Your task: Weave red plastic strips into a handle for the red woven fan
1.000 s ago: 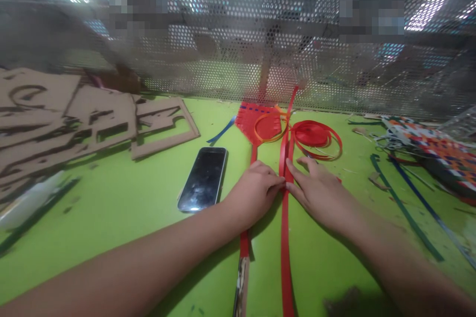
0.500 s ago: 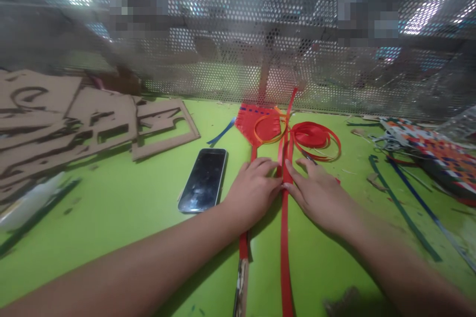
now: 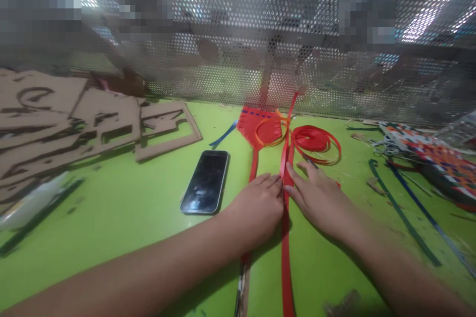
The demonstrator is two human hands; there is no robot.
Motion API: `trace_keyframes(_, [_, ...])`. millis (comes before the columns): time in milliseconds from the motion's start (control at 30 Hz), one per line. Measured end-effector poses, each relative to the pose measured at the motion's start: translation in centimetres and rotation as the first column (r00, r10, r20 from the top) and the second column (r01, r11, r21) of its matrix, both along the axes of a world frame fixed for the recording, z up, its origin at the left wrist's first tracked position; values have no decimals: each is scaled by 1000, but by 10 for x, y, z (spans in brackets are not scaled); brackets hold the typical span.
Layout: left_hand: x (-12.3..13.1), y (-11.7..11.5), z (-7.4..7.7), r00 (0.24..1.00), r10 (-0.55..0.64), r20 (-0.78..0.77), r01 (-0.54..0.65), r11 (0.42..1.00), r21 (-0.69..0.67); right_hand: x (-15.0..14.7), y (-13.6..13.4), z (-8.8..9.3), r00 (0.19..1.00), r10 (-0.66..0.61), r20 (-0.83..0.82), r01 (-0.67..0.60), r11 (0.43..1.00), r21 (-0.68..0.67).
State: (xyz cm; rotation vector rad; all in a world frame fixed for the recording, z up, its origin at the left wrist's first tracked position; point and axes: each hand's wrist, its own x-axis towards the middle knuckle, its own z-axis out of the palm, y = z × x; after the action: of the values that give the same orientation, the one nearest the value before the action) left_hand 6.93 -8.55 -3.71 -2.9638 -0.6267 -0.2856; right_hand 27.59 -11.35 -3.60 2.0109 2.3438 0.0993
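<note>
On green table (image 3: 92, 223), left hand (image 3: 258, 205) and right hand (image 3: 316, 198) flank red strap (image 3: 285, 257).

Both forearms (image 3: 141, 265) are bare as far as the view reaches, slim and smooth, and they thicken gradually toward the lower edges of the view, where they go soft with blur. The left hand (image 3: 258, 206) looks compact, with rounded knuckles and short, neat fingers (image 3: 266, 179). The right hand (image 3: 320, 203) looks narrower, its long fingers (image 3: 297, 173) tapering to small tips with closely trimmed nails.
</note>
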Motion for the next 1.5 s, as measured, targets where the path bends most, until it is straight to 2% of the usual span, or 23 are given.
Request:
trace_keyframes(167, [-2,-6,6,997,-1,-81,-1,1000,-21,-1,-2,1,1000,-2,0,2,1000,16])
trace_keyframes(533, [-11,4,12,986,-25,-168,-4,985,-172,-3,-3,-1,1000,-27,9,27,999,30])
trace_keyframes(800, [-11,-4,7,997,-11,-81,1,992,-127,-5,-4,0,998,-55,15,55,998,20])
trace_keyframes(1100, [-11,21,9,1000,-15,4,16,963,-271,0,-3,-4,1000,-10,-8,11,998,55])
trace_keyframes(1267, [-11,12,4,1000,-17,18,20,974,-226,0,-3,-4,1000,-7,3,7,998,62])
trace_keyframes(1367, [-13,7,7,1000,-10,-5,9,975,-221,-2,-4,-2,1000,-11,-3,11,999,52])
trace_keyframes(1500, [-21,12,12,1000,-14,-4,13,969,-248,-2,-4,0,1000,-16,-16,17,999,44])
